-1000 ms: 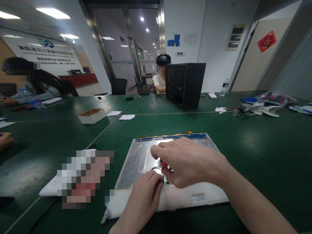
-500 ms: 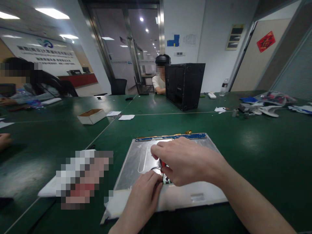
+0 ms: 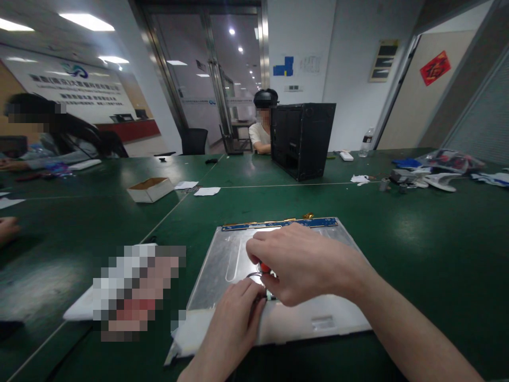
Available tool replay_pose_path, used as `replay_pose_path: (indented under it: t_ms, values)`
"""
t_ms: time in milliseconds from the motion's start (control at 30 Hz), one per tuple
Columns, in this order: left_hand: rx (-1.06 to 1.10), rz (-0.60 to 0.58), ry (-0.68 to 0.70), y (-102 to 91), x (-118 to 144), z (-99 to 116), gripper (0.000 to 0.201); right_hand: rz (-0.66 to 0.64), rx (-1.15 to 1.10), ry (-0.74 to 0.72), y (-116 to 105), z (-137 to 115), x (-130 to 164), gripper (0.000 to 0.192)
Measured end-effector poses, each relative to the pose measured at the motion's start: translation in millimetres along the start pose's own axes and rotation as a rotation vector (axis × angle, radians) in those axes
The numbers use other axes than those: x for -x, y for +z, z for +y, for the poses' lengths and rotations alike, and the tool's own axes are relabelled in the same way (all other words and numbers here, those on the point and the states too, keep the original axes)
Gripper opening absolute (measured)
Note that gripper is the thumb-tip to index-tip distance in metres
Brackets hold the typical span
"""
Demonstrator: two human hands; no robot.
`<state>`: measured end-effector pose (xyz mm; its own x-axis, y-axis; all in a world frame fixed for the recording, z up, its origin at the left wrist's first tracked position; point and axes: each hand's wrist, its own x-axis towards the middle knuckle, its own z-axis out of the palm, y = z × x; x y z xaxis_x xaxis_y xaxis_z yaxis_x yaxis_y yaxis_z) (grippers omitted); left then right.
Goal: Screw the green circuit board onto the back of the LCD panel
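Observation:
A flat metal panel [image 3: 222, 260] with a blue circuit strip [image 3: 278, 223] along its far edge lies on the green table in front of me. My right hand [image 3: 302, 262] is closed around a small red-handled tool [image 3: 263, 267] held upright over the panel's near middle. My left hand [image 3: 234, 313] rests on the panel's white near edge, its fingertips pinching at thin wires and a small part just below the tool. The tool's tip and the part are mostly hidden by my fingers.
A blurred-out object [image 3: 137, 292] lies left of the panel. Farther off stand an open cardboard box [image 3: 150, 189], a black computer case [image 3: 304, 138] and scattered parts [image 3: 421, 178] at the right. Two people sit at the far tables, and another person's hand [image 3: 8, 229] shows at the left edge.
My right hand has shifted very slightly around the red tool; both hands stay at the same spot on the panel.

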<state>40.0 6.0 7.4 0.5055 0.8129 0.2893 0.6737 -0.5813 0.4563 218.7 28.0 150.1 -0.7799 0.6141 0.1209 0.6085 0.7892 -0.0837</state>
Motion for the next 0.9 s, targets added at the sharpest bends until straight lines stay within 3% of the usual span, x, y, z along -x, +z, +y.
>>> replay_pose_path:
  t_ms: [133, 300, 433, 567, 700, 900]
  values:
    - [-0.004, -0.014, -0.010, 0.9, -0.3, -0.6, 0.017, 0.004, -0.013, -0.039, 0.2, 0.1, 1.2, 0.012]
    - [0.012, -0.015, -0.019, 1.1, -0.3, 0.0, 0.016, 0.048, 0.047, 0.020, 0.7, 1.1, -3.0, 0.009]
    - [0.006, -0.043, -0.044, 0.7, -1.0, 1.0, 0.017, 0.014, 0.061, 0.095, 1.8, 1.6, -5.9, 0.025]
    - [0.016, -0.035, -0.029, 3.1, -0.6, -1.6, 0.018, 0.017, 0.029, 0.020, 1.5, 0.9, -2.9, 0.017]
    - [0.007, -0.037, -0.021, 4.9, 1.1, -5.2, 0.018, 0.017, -0.009, -0.022, 1.2, 0.1, 0.1, 0.024]
    - [0.002, -0.057, -0.037, 1.2, 0.1, -0.5, 0.018, 0.040, 0.055, 0.040, 2.3, 0.6, -4.3, 0.020]
